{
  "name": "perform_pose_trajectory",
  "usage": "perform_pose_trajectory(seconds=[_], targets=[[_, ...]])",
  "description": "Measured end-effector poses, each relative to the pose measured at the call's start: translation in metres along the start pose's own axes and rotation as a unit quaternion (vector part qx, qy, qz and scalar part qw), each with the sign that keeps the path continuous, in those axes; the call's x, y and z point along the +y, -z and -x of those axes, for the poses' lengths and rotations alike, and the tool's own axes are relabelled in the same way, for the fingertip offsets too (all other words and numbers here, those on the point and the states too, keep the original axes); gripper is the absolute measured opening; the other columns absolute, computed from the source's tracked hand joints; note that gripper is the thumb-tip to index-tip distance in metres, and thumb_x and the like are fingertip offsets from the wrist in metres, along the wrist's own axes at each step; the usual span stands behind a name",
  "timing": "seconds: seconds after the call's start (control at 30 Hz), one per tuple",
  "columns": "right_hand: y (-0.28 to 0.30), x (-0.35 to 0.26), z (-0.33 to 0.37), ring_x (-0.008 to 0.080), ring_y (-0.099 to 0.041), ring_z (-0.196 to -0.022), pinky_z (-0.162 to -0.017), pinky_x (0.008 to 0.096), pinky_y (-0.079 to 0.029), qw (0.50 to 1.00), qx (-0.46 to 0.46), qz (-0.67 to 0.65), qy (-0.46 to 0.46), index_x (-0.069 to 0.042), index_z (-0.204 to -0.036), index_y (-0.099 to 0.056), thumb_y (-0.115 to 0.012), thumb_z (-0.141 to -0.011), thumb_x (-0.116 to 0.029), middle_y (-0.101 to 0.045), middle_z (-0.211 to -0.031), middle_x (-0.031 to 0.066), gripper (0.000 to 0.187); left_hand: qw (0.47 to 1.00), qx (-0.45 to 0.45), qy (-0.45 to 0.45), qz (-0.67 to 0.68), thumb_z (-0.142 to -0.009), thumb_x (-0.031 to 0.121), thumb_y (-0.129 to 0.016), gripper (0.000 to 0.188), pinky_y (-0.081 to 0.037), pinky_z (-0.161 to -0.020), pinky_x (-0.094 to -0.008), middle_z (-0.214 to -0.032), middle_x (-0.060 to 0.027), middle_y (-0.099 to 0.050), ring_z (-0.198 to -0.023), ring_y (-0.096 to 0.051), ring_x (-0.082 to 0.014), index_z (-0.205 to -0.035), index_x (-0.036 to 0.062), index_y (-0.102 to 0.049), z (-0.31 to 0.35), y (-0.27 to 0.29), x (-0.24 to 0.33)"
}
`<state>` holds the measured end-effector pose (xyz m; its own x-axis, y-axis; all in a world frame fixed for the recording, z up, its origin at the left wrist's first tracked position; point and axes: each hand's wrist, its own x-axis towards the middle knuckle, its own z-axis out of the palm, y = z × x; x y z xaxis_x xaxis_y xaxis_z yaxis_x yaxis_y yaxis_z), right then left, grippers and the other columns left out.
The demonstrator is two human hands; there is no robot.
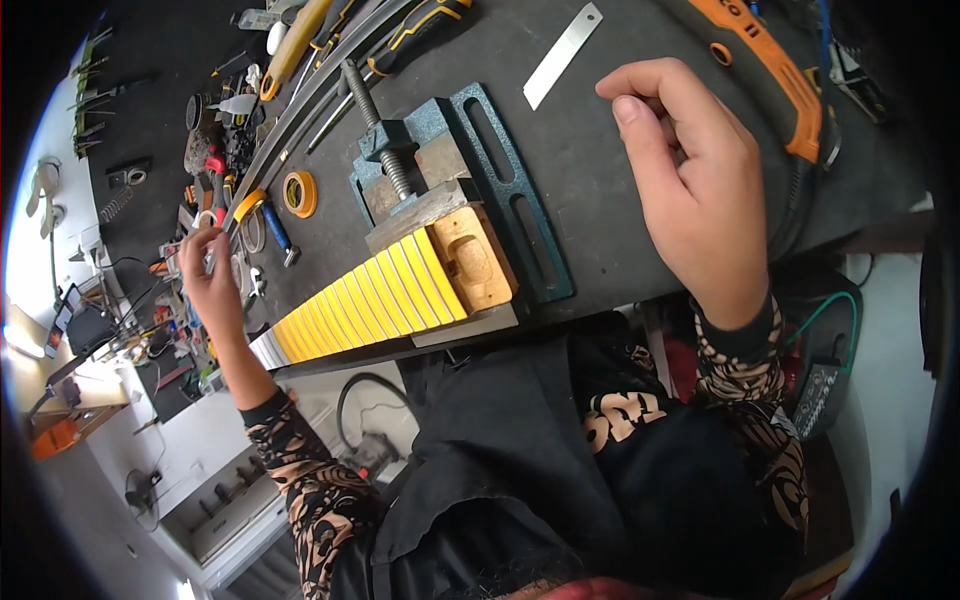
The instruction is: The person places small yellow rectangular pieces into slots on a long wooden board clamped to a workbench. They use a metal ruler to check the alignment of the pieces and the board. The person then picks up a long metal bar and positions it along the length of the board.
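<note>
A guitar neck (370,305) lies along the bench's front edge, its fretboard covered with yellow tape between the frets. Its bare wooden heel end (478,262) rests against the jaw of a dark green vise (425,160). My left hand (212,285) hovers by the narrow far-left end of the neck, fingers loosely bent, thumb apart, nothing visible between them. Over the bench to the right of the vise, my right hand (705,180) is curled with thumb against forefinger; I see nothing in it. A flat pale metal blade (563,57) lies just beyond its fingertips.
Yellow tape rolls (299,194) and a blue-handled small hammer (280,235) lie left of the vise. Behind are long metal bars (330,75), a black-and-yellow handle (420,35) and cluttered tools. An orange tool (770,70) with a cable lies at the far right.
</note>
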<state>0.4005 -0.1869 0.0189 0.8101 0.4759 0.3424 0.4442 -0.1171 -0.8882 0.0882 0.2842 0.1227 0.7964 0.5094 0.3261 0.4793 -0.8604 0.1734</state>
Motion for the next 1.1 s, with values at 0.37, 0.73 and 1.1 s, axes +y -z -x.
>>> perform_pose_trajectory(seconds=[0.37, 0.73, 1.1], targets=[[-0.003, -0.008, -0.010, 0.0072, -0.059, -0.077, -0.069, 0.0258, -0.046, 0.999, -0.049, 0.002, 0.001, 0.001, -0.126, -0.078, -0.071, -0.116, -0.001, -0.075, -0.101, 0.0039, 0.013, 0.985, -0.149, 0.028, 0.083, -0.109, 0.002, -0.081, 0.010, -0.055, -0.108, -0.0382, -0.123, -0.0126, -0.078, -0.118, -0.073, -0.0267, -0.118, -0.0027, -0.077, 0.024, -0.028, 0.112], [-0.009, -0.011, -0.008, 0.0103, -0.061, -0.084, -0.076, 0.0277, -0.050, 0.995, -0.054, -0.019, -0.086, 0.001, -0.123, -0.076, -0.070, -0.117, -0.003, -0.071, -0.100, 0.0043, 0.009, 0.998, -0.051, 0.020, 0.020, -0.108, 0.001, -0.077, 0.017, -0.052, -0.117, -0.0441, -0.138, -0.0164, -0.077, -0.132, -0.071, -0.0338, -0.125, -0.0014, -0.077, 0.079, -0.001, 0.072], [-0.039, -0.102, -0.043, 0.0092, -0.061, -0.084, -0.076, 0.0274, -0.049, 0.995, -0.075, 0.021, 0.068, 0.001, -0.119, -0.075, -0.068, -0.117, -0.004, -0.072, -0.099, 0.0016, 0.009, 0.973, 0.219, 0.071, -0.015, -0.121, 0.043, -0.061, 0.049, -0.022, -0.142, -0.0582, -0.166, -0.0162, -0.070, -0.163, -0.056, -0.0384, -0.150, 0.0055, -0.077, 0.222, -0.036, 0.016]])
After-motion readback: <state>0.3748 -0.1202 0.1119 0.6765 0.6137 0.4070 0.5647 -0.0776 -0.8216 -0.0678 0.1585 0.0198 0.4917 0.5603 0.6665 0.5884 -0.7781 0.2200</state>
